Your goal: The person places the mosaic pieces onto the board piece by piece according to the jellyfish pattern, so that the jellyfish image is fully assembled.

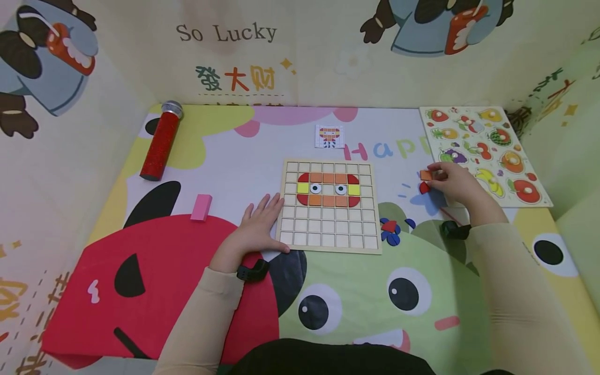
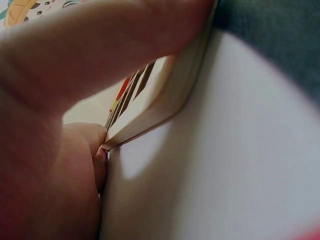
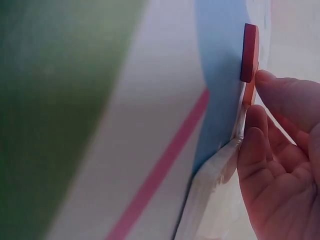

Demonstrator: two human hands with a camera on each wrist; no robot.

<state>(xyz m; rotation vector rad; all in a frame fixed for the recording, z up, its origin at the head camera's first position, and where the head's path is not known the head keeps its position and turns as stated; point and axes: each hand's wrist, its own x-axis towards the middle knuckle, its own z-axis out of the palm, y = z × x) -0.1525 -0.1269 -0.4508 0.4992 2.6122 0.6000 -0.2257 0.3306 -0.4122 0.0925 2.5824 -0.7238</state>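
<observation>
A wooden grid board [image 1: 328, 229] lies in the middle of the mat, its upper rows partly filled with red, orange and yellow tiles and two eye tiles. My left hand [image 1: 268, 209] rests flat on the mat, straight fingers against the board's left edge; in the left wrist view a finger [image 2: 100, 45] lies over the board's edge [image 2: 150, 117]. My right hand [image 1: 434, 175] is right of the board and pinches an orange square tile [image 1: 425, 175] [image 3: 247, 95]. A red piece [image 1: 424, 188] [image 3: 249, 52] lies just below the fingertips [image 3: 280, 95].
Loose red and blue pieces [image 1: 389, 229] lie by the board's right edge. A small picture card [image 1: 329, 136] sits behind the board. A fruit peg puzzle [image 1: 487, 151] is at the far right, a red glitter tube [image 1: 161, 140] at the far left, a pink block [image 1: 201, 207] nearer. Printed cloth walls enclose the mat.
</observation>
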